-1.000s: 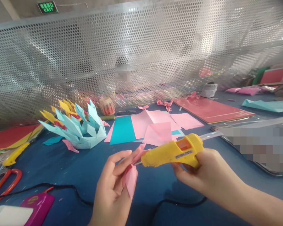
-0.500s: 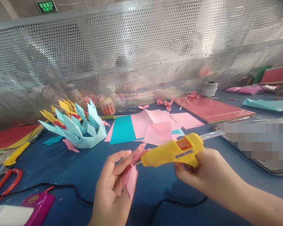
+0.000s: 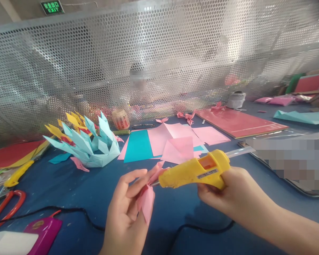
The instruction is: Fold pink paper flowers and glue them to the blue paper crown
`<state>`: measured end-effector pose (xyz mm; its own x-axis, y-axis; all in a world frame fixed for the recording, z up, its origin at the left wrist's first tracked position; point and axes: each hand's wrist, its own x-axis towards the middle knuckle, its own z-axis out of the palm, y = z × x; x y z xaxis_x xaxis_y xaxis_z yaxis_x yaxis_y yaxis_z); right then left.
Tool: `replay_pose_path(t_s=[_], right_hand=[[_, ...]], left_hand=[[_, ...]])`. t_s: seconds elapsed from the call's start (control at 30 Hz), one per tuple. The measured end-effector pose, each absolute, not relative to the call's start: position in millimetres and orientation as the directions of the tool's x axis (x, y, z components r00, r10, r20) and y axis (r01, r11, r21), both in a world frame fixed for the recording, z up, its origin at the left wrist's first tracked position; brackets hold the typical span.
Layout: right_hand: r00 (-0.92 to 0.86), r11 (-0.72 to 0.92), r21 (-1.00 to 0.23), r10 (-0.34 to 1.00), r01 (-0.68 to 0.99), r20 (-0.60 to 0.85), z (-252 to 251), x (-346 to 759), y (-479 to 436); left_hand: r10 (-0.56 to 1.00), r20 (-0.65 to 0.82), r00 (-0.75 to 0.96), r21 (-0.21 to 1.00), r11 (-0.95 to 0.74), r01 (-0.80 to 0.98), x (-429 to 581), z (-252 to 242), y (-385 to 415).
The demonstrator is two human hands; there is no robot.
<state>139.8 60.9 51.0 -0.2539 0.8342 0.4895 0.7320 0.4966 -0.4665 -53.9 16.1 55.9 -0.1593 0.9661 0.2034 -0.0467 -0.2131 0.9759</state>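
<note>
A folded pink paper piece (image 3: 148, 202) is held between the fingers and thumb of my left hand (image 3: 129, 212). My right hand (image 3: 232, 193) is wrapped round the handle of a yellow hot glue gun (image 3: 183, 173), with a clear glue stick (image 3: 240, 151) jutting from its rear. The gun's metal nozzle (image 3: 155, 183) points left and reaches into the fold of the pink paper; whether glue is coming out is hidden. Beyond my hands lie pink paper sheets (image 3: 178, 148) and a blue sheet (image 3: 138, 145). Left of them stands a light-blue folded paper model with spiky points (image 3: 101, 156).
On the left are red-handled scissors (image 3: 18, 198), a yellow cutter (image 3: 18, 174) and a purple-and-white device (image 3: 44, 230). A black cable (image 3: 77, 209) crosses the blue table. A red board (image 3: 241, 122) lies at the back right, before a perforated metal screen (image 3: 159, 53).
</note>
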Motion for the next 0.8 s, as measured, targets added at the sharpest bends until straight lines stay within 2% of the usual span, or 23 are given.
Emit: replay_pose_path(t_s=[0.37, 0.8], right_hand=[[-0.236, 0.475, -0.503, 0.852, 0.722, 0.466, 53.2, 139.5, 59.3], [-0.274, 0.538, -0.471, 0.81, 0.699, 0.519, 51.0, 140.4, 58.4]], left_hand=[[0.966, 0.194, -0.169, 0.971, -0.213, -0.107, -54.6, 53.8, 16.3], [0.963, 0.182, -0.197, 0.973, -0.205, -0.106, -53.5, 56.1, 15.1]])
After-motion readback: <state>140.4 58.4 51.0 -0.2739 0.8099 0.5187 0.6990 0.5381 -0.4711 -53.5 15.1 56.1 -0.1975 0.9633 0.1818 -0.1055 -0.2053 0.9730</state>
